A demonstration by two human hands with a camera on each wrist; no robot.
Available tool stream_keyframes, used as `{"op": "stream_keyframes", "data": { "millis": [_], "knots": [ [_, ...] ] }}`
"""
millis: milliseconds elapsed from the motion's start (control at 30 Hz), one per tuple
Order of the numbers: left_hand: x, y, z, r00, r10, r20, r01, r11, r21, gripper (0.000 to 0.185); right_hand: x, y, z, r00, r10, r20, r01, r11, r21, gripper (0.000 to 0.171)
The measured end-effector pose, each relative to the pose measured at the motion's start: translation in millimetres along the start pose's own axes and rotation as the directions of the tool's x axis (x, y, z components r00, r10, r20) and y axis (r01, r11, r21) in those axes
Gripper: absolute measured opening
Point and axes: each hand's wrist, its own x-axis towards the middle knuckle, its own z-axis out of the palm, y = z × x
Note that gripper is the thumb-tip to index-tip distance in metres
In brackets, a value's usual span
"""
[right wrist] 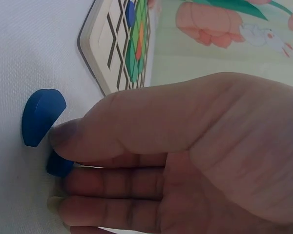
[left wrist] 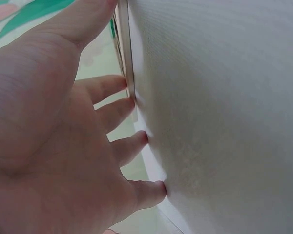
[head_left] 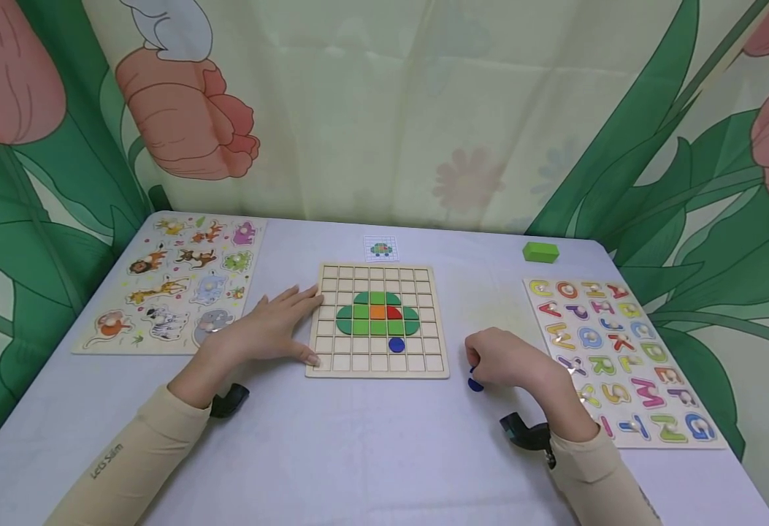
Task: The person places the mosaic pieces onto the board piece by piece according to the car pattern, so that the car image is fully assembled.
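Fingers spread, my left hand (head_left: pixel 266 329) rests at the left edge of a wooden grid board (head_left: pixel 331 361), its thumb by the near left corner. Green, orange and red pieces form a domed shape (head_left: pixel 377 310) on the board, with a blue round (head_left: pixel 396 345) below it. To the right of the board, my right hand (head_left: pixel 499 356) pinches a small blue block (right wrist: pixel 59 165) between thumb and fingers, low over the cloth. Beside the thumb tip lies a blue half-round block (right wrist: pixel 43 117) on the table.
Behind the board lies a small pattern card (head_left: pixel 380 249). An animal puzzle board (head_left: pixel 187 267) is at the left, a letter puzzle board (head_left: pixel 627 365) at the right. A green block (head_left: pixel 540 253) sits at the back right, near a printed curtain (head_left: pixel 358 109).
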Motion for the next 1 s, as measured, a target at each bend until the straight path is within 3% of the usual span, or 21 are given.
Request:
{"op": "stream_keyframes", "data": {
  "millis": [567, 1000],
  "knots": [
    [0.5, -1.1, 0.6, 1.0, 0.0, -0.002, 0.0, 1.0, 0.005, 0.115, 2.8, -1.9, 5.7, 0.999, 0.002, -0.037, -0.003, 1.0, -0.018, 0.018],
    [0.1, -1.5, 0.2, 1.0, 0.008, -0.001, -0.008, 1.0, -0.004, 0.114, 8.0, -2.0, 9.8, 0.997, -0.053, -0.052, 0.053, 0.999, 0.002, 0.019]
  ]
}}
